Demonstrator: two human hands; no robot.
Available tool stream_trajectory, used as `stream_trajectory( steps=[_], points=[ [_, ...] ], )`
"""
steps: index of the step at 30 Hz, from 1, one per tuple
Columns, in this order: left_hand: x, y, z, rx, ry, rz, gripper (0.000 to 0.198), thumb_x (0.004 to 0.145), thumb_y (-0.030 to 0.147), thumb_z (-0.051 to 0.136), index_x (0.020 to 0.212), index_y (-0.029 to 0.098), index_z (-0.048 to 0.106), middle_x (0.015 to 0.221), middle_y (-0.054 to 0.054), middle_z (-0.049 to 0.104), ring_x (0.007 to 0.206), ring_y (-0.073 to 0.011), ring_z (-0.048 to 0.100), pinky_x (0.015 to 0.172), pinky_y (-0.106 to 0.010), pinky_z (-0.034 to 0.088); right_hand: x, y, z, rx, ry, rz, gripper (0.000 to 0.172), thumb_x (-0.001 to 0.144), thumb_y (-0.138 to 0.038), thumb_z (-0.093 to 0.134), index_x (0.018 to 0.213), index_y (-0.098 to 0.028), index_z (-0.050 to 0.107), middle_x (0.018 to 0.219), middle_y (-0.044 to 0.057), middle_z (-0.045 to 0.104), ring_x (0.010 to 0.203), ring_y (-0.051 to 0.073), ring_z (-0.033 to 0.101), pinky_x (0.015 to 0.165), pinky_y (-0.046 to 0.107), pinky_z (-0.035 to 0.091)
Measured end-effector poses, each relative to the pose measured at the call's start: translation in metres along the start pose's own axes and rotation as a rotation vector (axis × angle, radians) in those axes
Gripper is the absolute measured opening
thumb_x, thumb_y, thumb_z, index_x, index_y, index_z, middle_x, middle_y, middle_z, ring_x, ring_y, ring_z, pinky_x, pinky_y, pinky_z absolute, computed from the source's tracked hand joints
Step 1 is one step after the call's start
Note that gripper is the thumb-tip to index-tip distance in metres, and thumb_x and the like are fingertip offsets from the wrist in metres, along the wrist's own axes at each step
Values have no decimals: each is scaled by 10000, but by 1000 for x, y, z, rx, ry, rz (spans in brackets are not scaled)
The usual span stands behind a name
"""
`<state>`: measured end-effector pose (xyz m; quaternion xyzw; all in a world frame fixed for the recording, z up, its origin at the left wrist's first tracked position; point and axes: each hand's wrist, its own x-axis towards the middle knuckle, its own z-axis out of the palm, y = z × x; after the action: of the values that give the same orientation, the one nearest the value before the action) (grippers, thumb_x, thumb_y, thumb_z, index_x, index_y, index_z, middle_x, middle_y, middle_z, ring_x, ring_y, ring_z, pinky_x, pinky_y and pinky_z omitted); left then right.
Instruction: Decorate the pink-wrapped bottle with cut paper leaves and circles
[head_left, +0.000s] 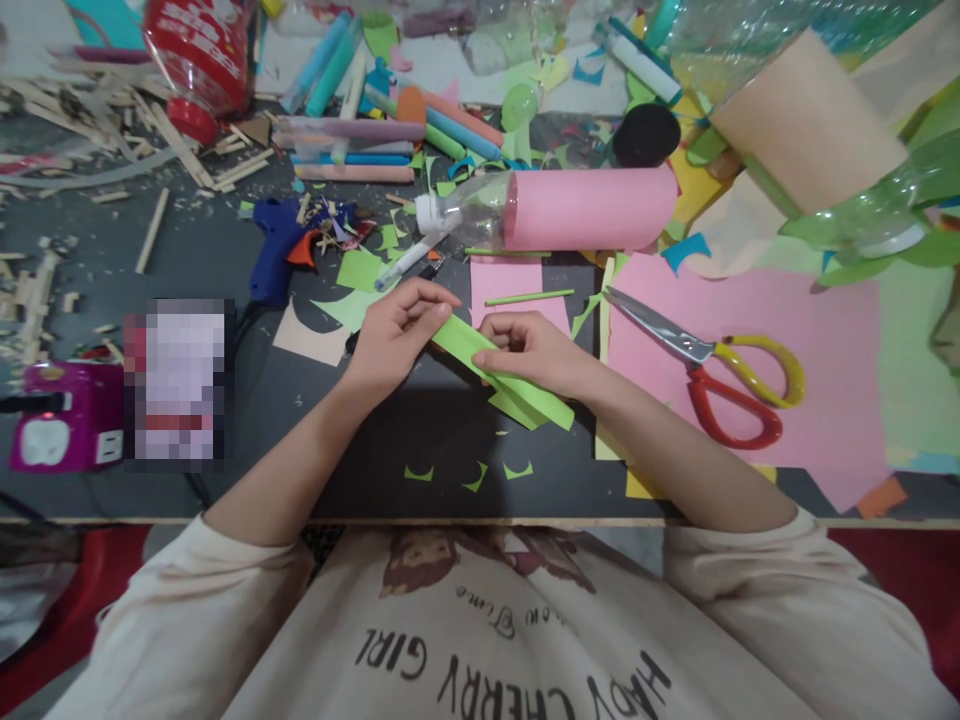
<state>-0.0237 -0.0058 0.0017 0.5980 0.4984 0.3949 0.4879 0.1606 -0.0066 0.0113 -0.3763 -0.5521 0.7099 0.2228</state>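
A folded strip of bright green paper (pixel 517 385) is held between my two hands above the dark table. My left hand (pixel 401 330) pinches its upper left end between thumb and fingers. Around its middle, the curled fingers and thumb of my right hand (pixel 532 350) grip it, and the loose end sticks out below. Just beyond my hands lie a pink paper piece (pixel 506 278) and a thin green rolled stick (pixel 529 298). Scissors (pixel 705 350) with one red and one yellow handle rest, blades apart, on pink paper (pixel 825 350) to the right.
A blue glue gun (pixel 274 250) lies left of my hands, near a purple cube-shaped plug adapter (pixel 67 415). Beyond is a clear bottle wrapped in pink paper (pixel 592 208). Several rolled paper tubes (pixel 352 172) and wooden sticks cover the back. Small green scraps (pixel 474 478) lie near the front edge.
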Motion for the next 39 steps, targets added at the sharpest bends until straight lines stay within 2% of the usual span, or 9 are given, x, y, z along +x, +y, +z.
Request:
stream_trajectory(
  steps=[4,7,10,14,19,24,30,35,39],
  points=[
    [-5,2,6,52,-31,52,171,825,337,606,827,171,649,683,14,625,604,-101,574,567,-208,441,2,1,3,-1,14,-78,445,767,-476,687,582,-206,386,545,-91,309,518,61,293,518,235,227],
    [-9,4,9,36,-49,59,155,839,321,608,885,176,639,698,21,638,606,-98,600,589,-204,472,3,5,3,3,67,-108,463,782,-496,675,573,-205,380,550,-93,268,520,60,237,518,246,198],
    [-11,4,8,-42,-64,23,230,832,369,639,971,187,621,658,42,619,567,-93,608,596,-206,502,4,9,3,27,169,-128,442,763,-537,681,611,-198,442,553,-86,324,523,67,275,519,245,212],
    [-12,5,8,-95,-38,-29,271,800,370,678,988,177,648,692,22,663,658,-118,669,681,-230,549,4,13,3,80,258,-159,483,720,-628,684,645,-193,486,604,-55,461,563,83,366,532,237,270],
    [-14,8,10,-117,-24,-128,281,775,339,687,988,155,684,726,-9,725,690,-150,701,724,-273,578,3,14,4,67,315,-200,505,733,-644,672,626,-199,458,600,-52,440,578,89,372,535,236,290],
    [-14,8,10,-131,-24,-171,267,760,315,689,974,155,687,725,-11,736,680,-146,703,715,-265,580,2,13,5,33,315,-193,538,740,-689,636,618,-208,430,602,-53,409,571,90,351,531,243,286],
    [-12,6,10,-91,-22,-124,292,738,391,723,916,162,686,838,-35,737,789,-150,708,748,-246,575,0,13,5,-8,321,-157,529,741,-697,631,634,-208,459,601,-53,420,573,98,371,558,257,312],
    [-11,7,11,-121,36,-142,239,725,368,727,827,159,676,706,-11,712,642,-129,684,647,-232,570,0,16,6,-28,317,-185,508,750,-676,636,643,-202,488,609,-46,450,577,100,387,555,255,304],
    [-13,10,12,-136,63,-162,194,710,315,723,811,152,689,706,-9,716,630,-122,682,668,-234,577,1,17,6,35,287,-169,474,742,-620,682,649,-195,496,608,-53,440,569,92,369,552,249,289]
  ],
)
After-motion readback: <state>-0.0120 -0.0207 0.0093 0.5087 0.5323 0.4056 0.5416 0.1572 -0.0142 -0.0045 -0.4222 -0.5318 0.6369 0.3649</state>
